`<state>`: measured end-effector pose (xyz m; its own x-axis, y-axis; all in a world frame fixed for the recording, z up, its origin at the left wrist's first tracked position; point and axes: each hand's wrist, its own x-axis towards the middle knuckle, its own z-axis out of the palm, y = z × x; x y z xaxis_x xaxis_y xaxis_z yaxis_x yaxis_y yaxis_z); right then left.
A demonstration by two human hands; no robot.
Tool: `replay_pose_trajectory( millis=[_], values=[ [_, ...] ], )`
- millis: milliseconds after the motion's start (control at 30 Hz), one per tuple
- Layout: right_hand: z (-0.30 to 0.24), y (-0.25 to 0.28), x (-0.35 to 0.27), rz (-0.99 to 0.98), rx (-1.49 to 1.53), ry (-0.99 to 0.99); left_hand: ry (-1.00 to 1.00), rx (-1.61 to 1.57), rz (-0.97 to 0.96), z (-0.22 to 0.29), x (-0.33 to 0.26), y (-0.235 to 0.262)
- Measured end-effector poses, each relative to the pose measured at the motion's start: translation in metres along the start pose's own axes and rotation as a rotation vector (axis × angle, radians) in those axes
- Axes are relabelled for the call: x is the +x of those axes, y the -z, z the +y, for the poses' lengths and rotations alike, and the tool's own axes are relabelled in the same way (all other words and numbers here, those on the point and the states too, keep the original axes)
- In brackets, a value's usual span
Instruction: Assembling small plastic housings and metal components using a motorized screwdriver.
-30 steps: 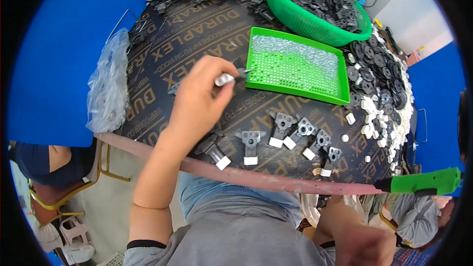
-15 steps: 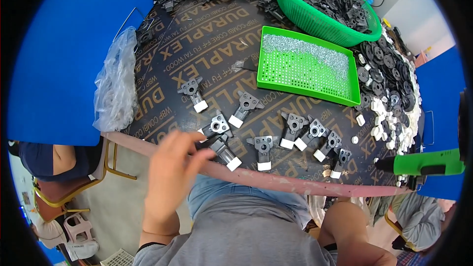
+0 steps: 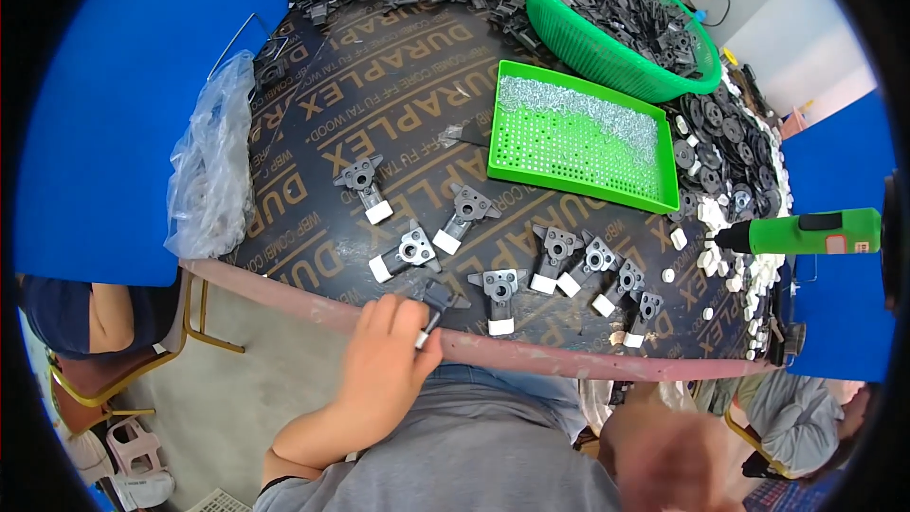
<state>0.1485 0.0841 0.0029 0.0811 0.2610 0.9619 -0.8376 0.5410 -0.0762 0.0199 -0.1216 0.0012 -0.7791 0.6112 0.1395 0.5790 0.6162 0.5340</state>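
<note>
Blurred right hand (image 3: 671, 465) nearest, hold impossible to tell; left hand (image 3: 384, 356) pinching a black plastic bracket with a white block end (image 3: 437, 299) at the desk's (image 3: 398, 123) near edge.
Beside and beyond lie similar white-ended brackets (image 3: 500, 294); farther, a green perforated tray (image 3: 569, 188) holds small silvery pieces (image 3: 578, 109).

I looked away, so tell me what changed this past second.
The left hand let go of a white-ended black part, came back toward the table's front edge, and took hold of a second part there. The green power tool shifted away from the person. The green tray and green basket stayed put.
</note>
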Motion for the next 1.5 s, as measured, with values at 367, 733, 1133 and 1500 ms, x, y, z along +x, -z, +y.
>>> replay_pose_trajectory(
  millis=[367, 733, 1133, 1500],
  values=[
    [0.064, 0.01, 0.006, -1.119, -0.988, -0.763, 0.439, -0.279, 0.265, -0.071, 0.004, 0.036],
    [0.099, 0.018, 0.009, -1.132, -0.684, -0.795, 0.086, 0.086, 0.325, -0.062, 0.069, 0.032],
    [0.02, 0.047, 0.028, -0.992, -1.147, -0.918, -0.04, 0.149, 0.026, -0.027, 0.059, 0.04],
    [0.048, 0.068, -0.004, -0.892, -1.088, -0.951, 0.01, 0.252, 0.257, -0.008, 0.033, -0.007]
  ],
)
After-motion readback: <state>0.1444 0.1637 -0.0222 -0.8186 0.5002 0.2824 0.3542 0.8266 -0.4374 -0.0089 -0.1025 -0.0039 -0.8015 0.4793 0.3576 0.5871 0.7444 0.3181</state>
